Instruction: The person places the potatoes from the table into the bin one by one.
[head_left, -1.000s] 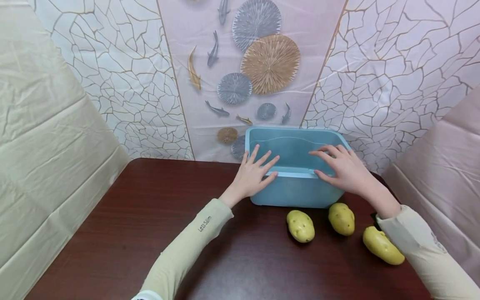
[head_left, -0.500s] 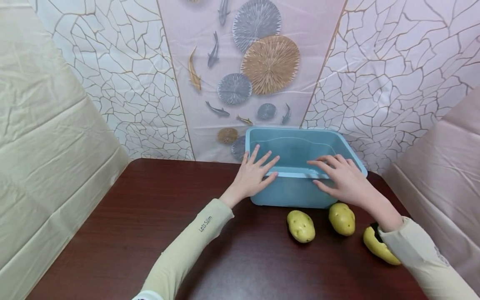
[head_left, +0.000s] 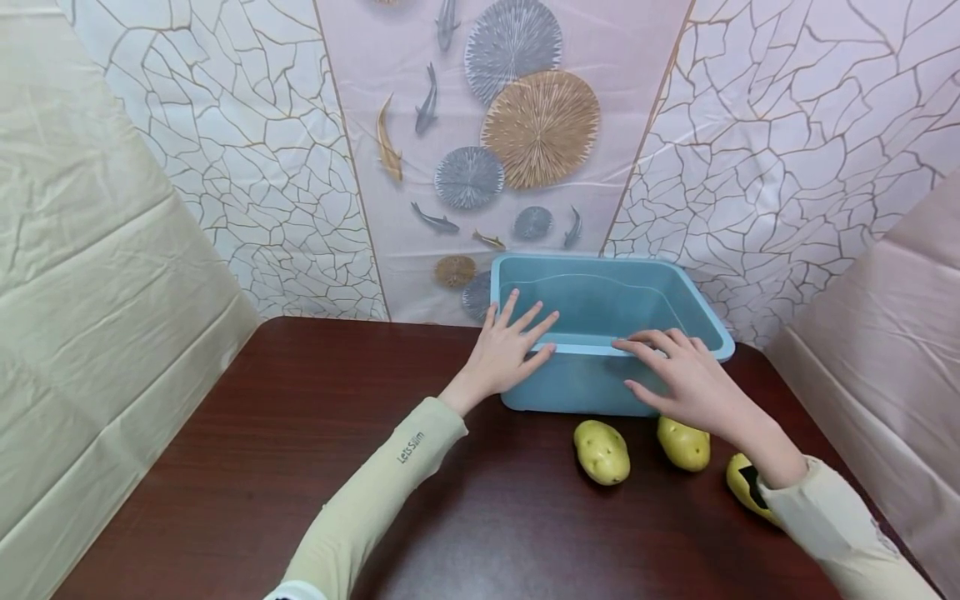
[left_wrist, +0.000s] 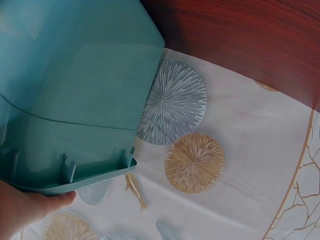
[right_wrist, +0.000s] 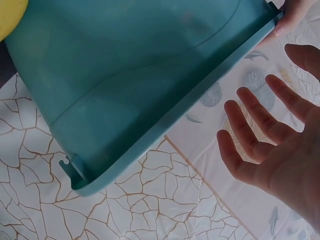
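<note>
- Mid-frame: the left hand [head_left: 501,354], fingers spread, touches the rim of the blue bin [head_left: 577,383].
- Right of centre: that bin, on the tabletop [head_left: 330,400], looks light, stiff, slick; best held by opposite rims.
- Further right: the right hand [head_left: 690,379], fingers loosely bent, apart.

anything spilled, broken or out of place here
Nothing looks spilled or broken: the blue bin stands upright, three yellow potatoes lie before it. One oddity: in the head view, a dark patch overlaps the rightmost potato by the right sleeve; its nature is unclear.
</note>
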